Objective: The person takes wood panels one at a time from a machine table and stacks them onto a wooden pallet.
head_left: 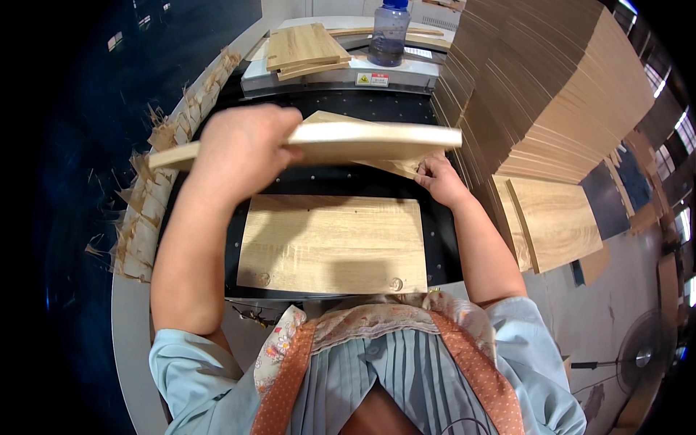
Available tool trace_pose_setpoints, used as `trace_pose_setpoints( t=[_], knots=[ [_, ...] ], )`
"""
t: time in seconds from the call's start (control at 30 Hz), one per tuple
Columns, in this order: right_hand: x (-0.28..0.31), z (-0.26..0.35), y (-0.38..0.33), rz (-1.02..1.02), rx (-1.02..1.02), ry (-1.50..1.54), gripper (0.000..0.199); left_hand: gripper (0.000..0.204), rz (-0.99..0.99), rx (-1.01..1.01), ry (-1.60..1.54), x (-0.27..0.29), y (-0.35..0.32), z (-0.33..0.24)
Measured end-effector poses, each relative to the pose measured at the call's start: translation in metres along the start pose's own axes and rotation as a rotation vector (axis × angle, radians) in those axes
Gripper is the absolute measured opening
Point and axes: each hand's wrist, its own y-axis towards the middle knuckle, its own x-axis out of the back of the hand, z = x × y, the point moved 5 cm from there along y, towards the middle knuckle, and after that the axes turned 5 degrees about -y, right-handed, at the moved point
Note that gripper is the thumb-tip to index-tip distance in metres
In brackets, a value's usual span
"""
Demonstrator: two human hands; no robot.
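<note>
My left hand is wrapped over a long wood-grain board, which it holds raised and tilted above the black work surface. Behind and below it is a second wood-grain board, mostly hidden by the raised one. My right hand has its fingers closed at the right corner of that second board, under the raised board's right end. Flat on the work surface in front of me lies another wood-grain board, with two round marks near its front corners and small holes along its far edge.
A tall stack of brown sheets rises at the right, with wood-grain boards beside it. More boards and a blue-capped bottle stand on the far ledge. Torn tape lines the left edge. A fan stands lower right.
</note>
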Motion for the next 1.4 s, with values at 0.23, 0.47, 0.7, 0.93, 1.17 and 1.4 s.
trace_pose_setpoints(
  t=[0.23, 0.47, 0.7, 0.93, 1.17, 1.4],
  knots=[
    [0.008, 0.091, -0.106, -0.069, 0.271, -0.037, 0.016, 0.02, -0.206, -0.058, 0.01, -0.02, 0.018, 0.012],
    [0.011, 0.106, -0.189, -0.154, 0.224, 0.048, 0.012, 0.015, -0.181, -0.168, 0.018, -0.111, 0.012, 0.031],
    [0.013, 0.046, -0.207, -0.477, -0.09, -0.183, 0.014, 0.014, -0.077, -0.126, 0.016, -0.184, 0.011, 0.066],
    [-0.005, 0.039, -0.199, -0.535, -0.117, -0.382, 0.011, 0.053, 0.518, 0.231, 0.086, -0.208, 0.023, 0.08],
    [-0.005, 0.042, -0.196, -0.493, -0.105, -0.41, 0.012, 0.067, 0.608, 0.329, -0.082, -0.267, 0.036, 0.096],
    [-0.006, 0.044, -0.193, -0.474, -0.131, -0.41, 0.012, 0.061, 0.519, 0.393, -0.089, -0.293, 0.063, 0.167]
  ],
)
